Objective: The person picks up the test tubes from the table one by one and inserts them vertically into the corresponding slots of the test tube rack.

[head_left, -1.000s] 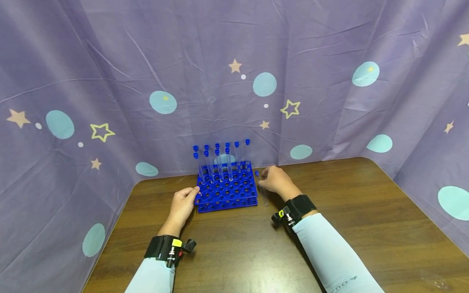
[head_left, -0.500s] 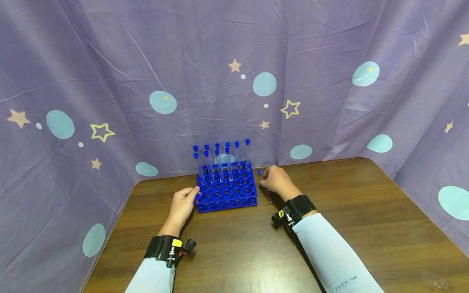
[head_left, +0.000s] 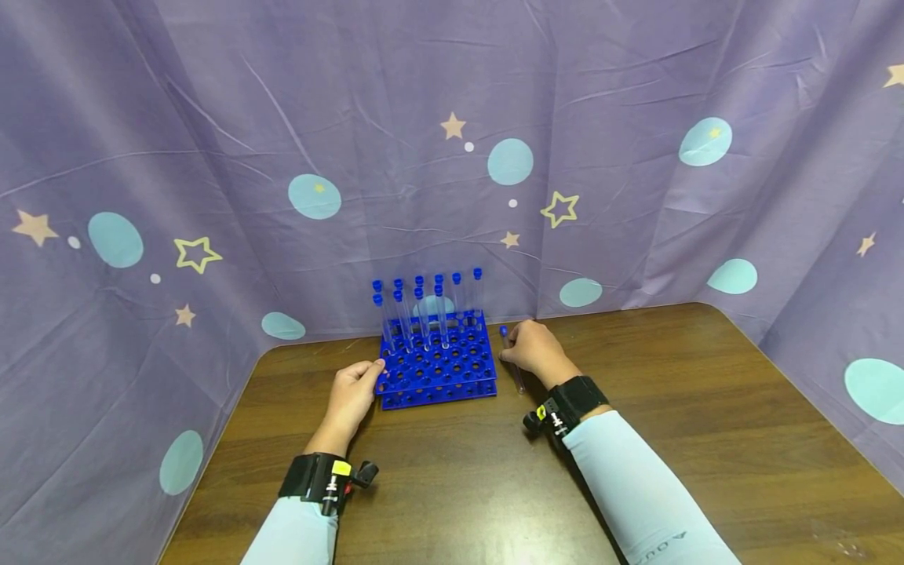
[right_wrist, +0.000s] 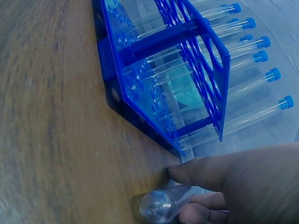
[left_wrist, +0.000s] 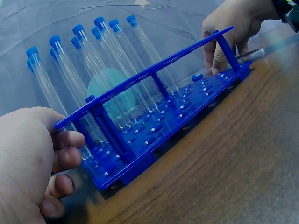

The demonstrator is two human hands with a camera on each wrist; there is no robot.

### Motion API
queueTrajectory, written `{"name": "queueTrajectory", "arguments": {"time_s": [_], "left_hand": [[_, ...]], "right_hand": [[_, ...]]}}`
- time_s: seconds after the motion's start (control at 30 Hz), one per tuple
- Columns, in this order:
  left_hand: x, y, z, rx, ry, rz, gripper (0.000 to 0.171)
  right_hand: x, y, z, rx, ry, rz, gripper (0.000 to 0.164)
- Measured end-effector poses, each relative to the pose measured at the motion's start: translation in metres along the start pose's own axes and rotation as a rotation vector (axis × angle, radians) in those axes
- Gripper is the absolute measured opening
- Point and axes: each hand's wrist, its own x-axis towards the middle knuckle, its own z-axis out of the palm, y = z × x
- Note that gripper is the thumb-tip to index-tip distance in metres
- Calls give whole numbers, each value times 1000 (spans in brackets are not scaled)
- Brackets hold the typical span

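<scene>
A blue test tube rack (head_left: 438,367) stands on the table near the curtain. Several clear test tubes with blue caps (head_left: 439,289) stand upright in its two back rows. My left hand (head_left: 353,392) grips the rack's front left corner, with the fingers (left_wrist: 69,159) bent at the end of its top plate. Just right of the rack, my right hand (head_left: 533,349) pinches a single capped test tube (head_left: 519,380) that lies low along the table. The tube's rounded end (right_wrist: 159,206) points toward the right wrist camera; its middle is hidden behind the fingers.
The brown wooden table (head_left: 452,486) extends in front of the rack and to both sides. A purple curtain (head_left: 424,157) with stars and dots hangs close behind the rack. Something small and transparent (head_left: 836,540) lies near the front right.
The lying test tube has shifted slightly right, away from the rack, in my right hand's fingers. My left hand and the rack have stayed where they were.
</scene>
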Motion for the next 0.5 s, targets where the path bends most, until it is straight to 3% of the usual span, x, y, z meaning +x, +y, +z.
{"name": "queueTrajectory", "arguments": {"time_s": [0.17,0.37,0.5], "left_hand": [[1,-1,0,7,2,6,44],[0,-1,0,13,6,3,44],[0,-1,0,12,2,1,45]], "right_hand": [[0,0,0,-1,3,-6,23],[0,1,0,26,12,-17,40],[0,3,0,61,38,-3,15]]}}
